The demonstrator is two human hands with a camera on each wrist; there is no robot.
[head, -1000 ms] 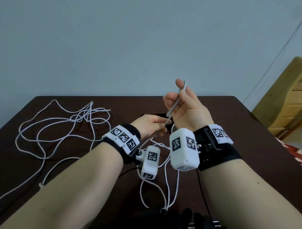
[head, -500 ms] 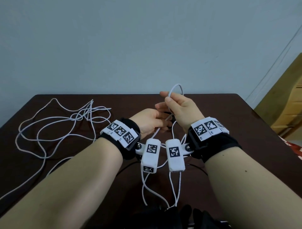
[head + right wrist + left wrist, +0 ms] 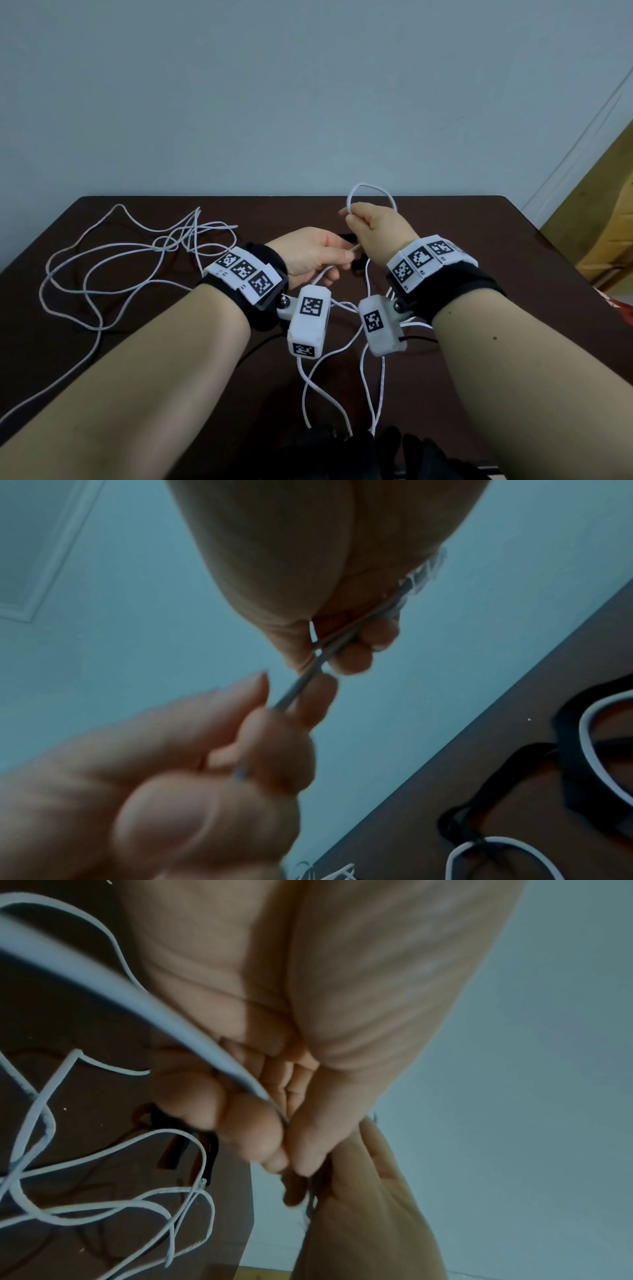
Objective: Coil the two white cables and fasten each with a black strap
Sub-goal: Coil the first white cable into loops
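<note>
With the right hand (image 3: 375, 229) gripping the first small loop of cable (image 3: 371, 192) above the worktop (image 3: 513, 246) and the left hand (image 3: 310, 257) pinching its feed, each new turn should probably match that loop without twisting.

One white cable (image 3: 371, 192) looped aloft, another (image 3: 113, 260) sprawled loose.

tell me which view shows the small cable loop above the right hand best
The head view: the whole loop arches above the right hand, which pinches it. The right wrist view shows only strands crossing the fingers; the left wrist view does not show it.
</note>
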